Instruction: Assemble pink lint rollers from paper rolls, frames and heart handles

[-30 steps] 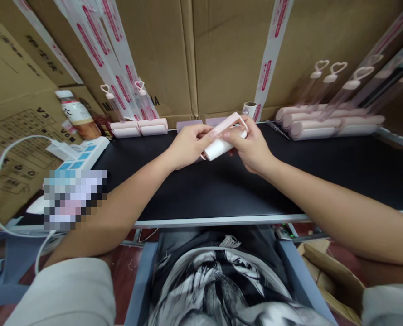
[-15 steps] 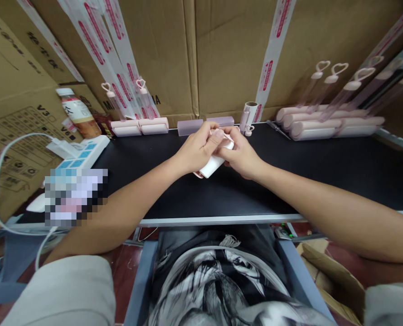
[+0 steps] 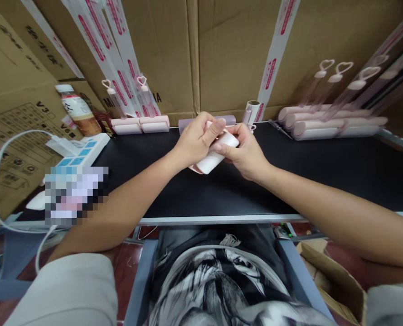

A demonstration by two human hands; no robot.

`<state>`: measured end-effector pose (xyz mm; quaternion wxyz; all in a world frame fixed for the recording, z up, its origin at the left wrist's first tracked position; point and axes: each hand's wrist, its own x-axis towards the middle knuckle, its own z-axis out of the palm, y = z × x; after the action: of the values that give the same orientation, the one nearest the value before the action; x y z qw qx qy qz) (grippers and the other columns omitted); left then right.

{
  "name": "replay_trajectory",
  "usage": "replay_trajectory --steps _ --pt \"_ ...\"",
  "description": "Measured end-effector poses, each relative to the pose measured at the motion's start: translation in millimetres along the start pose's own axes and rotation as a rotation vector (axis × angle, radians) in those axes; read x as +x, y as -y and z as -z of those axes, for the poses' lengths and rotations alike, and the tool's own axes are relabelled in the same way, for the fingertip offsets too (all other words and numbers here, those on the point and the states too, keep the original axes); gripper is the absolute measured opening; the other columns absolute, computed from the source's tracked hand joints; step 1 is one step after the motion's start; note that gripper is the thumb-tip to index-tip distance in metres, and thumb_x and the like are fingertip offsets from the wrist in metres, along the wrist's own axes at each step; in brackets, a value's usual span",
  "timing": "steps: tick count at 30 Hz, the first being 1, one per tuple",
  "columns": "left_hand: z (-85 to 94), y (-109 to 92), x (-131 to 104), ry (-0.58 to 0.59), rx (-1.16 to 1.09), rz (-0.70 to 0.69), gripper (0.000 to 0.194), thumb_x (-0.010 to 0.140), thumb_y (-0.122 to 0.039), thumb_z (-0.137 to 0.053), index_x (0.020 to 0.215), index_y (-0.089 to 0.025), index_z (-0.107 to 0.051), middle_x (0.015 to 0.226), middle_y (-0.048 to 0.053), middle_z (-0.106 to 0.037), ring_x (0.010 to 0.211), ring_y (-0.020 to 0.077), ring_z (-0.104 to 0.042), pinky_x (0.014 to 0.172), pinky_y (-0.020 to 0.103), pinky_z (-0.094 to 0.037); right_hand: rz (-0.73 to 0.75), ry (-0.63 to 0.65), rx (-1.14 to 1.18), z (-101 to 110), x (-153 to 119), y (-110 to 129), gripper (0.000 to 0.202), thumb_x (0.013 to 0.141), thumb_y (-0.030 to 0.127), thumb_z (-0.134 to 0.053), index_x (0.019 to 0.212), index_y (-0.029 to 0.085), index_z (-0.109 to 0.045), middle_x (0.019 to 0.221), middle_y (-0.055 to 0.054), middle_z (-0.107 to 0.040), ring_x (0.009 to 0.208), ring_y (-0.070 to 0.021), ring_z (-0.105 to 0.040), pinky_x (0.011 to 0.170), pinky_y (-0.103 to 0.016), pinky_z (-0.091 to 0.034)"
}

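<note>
Above the middle of the black table, a white and pink roll is held between both hands. My left hand is closed on its upper left side, with the thumb near the top end. My right hand grips its right end, thumb lying along the white surface. The roll slants from lower left to upper right, and a pink layer shows at its lower left edge. Fingers hide part of it. Behind the hands lies a translucent purple piece, partly covered by them. An upright tube stands just beyond my right hand.
Pink rolls with heart-topped clear tubes stand at the back left and back right. On the left are a bottle, a power strip with a white cable, and a blurred-out phone. Cardboard rises behind the black table.
The roll has turned slightly, and more of its white surface shows. My right thumb now lies further along it, and my left hand is slightly higher.
</note>
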<state>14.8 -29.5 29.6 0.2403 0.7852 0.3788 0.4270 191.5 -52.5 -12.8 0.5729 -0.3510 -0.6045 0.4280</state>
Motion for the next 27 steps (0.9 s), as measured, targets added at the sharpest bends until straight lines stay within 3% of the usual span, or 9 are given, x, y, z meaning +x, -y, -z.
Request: replay_trajectory --steps 5,12,20,27 --pt "-4.2 0.9 3.8 -0.101 -0.097 -0.022 0.061 0.101 -0.083 -0.05 0.107 -0.023 -0.06 0.097 0.005 -0.072 0.09 0.0219 -0.069 0.08 0.037 -0.055 0.126 -0.042 -0.02 -11.1 -7.0 5.9 0.077 0.071 0.078 -0.092 0.116 0.031 -0.052 0.107 -0.003 -0.064 0.095 -0.0254 -0.065 0.088 -0.046 -0.06" --pt "2.8 -2.7 5.6 0.008 -0.103 -0.028 0.056 0.098 -0.073 -0.068 0.116 -0.022 -0.061 0.105 0.007 -0.073 0.092 0.0205 -0.069 0.08 0.034 -0.056 0.189 -0.02 -0.115 -7.6 -8.2 0.4 0.068 0.077 0.066 -0.091 0.118 0.031 -0.049 0.114 -0.004 -0.061 0.101 -0.026 -0.064 0.089 -0.043 -0.057" --pt "-4.9 1.3 -3.7 -0.16 0.044 -0.176 0.06 0.104 -0.08 -0.047 0.122 -0.024 -0.061 0.115 0.009 -0.07 0.117 0.0269 -0.069 0.097 0.04 -0.055 0.197 -0.002 -0.208 -3.8 -5.0 3.5 0.065 0.076 0.051 -0.09 0.12 0.03 -0.047 0.115 -0.004 -0.062 0.1 -0.0261 -0.064 0.086 -0.043 -0.057" --pt "-9.6 1.2 -6.4 -0.219 -0.031 -0.186 0.063 0.104 -0.083 -0.041 0.122 -0.026 -0.06 0.117 0.011 -0.071 0.113 0.0271 -0.072 0.099 0.044 -0.059 0.251 0.001 -0.261 -2.8 -2.5 13.7 0.067 0.072 0.038 -0.085 0.127 0.03 -0.048 0.12 -0.006 -0.065 0.104 -0.0282 -0.066 0.089 -0.046 -0.059"
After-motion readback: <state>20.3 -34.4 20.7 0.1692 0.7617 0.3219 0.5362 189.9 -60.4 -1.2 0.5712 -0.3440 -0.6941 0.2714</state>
